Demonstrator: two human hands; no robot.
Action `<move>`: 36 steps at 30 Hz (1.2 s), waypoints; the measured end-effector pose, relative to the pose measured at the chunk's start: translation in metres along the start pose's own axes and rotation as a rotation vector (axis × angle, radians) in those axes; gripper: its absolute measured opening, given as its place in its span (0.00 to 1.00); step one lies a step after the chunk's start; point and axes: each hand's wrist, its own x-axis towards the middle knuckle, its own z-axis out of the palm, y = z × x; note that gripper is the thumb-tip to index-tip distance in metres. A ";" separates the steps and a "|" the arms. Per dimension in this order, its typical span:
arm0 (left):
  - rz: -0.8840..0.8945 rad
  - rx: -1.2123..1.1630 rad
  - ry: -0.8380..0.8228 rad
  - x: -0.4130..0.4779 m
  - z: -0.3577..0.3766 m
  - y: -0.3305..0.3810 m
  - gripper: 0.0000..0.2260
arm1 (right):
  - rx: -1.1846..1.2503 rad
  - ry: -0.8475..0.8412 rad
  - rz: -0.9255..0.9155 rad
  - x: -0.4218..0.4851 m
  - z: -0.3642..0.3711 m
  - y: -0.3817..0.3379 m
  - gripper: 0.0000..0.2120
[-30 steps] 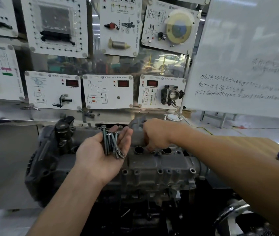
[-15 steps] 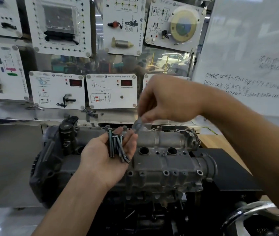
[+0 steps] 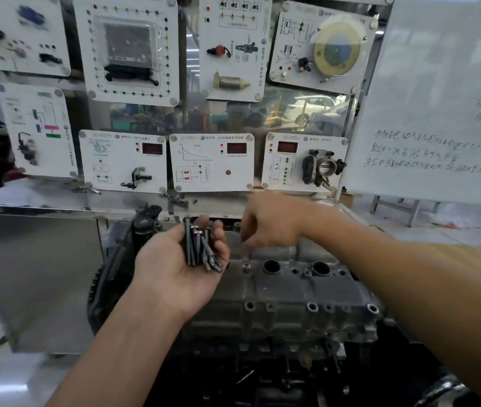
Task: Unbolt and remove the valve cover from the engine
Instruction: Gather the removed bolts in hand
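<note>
Here the valve cover [image 3: 292, 286] sits on top of the engine [image 3: 262, 333], not yet lifted, and the step in hand appears to be drawing out a bolt with the fingers. The right hand [image 3: 271, 227] reaches down from the cover's far edge, thumb and forefinger closed in a pinch on the top of a bolt [image 3: 246, 258]. That bolt stands in its hole toward the cover's left end, just left of the two round plug wells [image 3: 271, 266]. The left hand [image 3: 174, 268] is held palm up just beside it, fingers loosely curled round a bundle of long loose bolts [image 3: 199, 248]. To do this well, the person should probably pull the bolt straight up along its own axis, since a long shank tilted in its bore may bind. If it resists, a few more turns would be wiser than a tug. The cupped palm is crowded, so the bolt is best laid alongside the others, lest one roll off into an open well. The holes along the cover's near edge look empty; whether bolts remain at the far edge cannot be told.
</note>
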 end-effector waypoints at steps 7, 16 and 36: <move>0.017 0.035 0.020 0.005 -0.004 0.001 0.15 | -0.212 -0.125 -0.014 0.011 0.033 -0.010 0.16; -0.006 0.049 0.020 0.007 0.007 -0.006 0.15 | 0.205 0.181 -0.292 -0.028 -0.069 -0.014 0.10; -0.868 0.577 -0.571 -0.012 0.190 -0.469 0.15 | 0.601 0.970 1.283 -0.398 0.080 0.191 0.21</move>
